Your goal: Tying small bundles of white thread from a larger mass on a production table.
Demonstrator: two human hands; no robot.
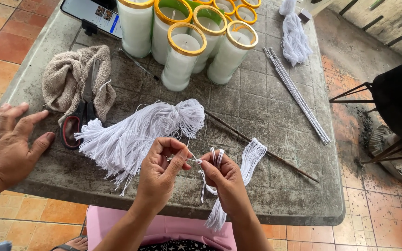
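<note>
White string bundle [131,135] seen at centre; smaller white tuft [251,155] at 3 o'clock of it. White wicks [217,186] gripped in right hand [226,179]. Candle jars [182,62] at 12 o'clock: milky white wax, yellow rims. Scissors [73,125] at 9 o'clock: red handles, black edging. Towel [66,76] beige, ribbed. Table [275,107] grey, stained, grid-patterned. Floor tiles [5,42] terracotta orange. Pink cloth [164,230] seen at 6 o'clock, black-and-white speckled fabric below.
</note>
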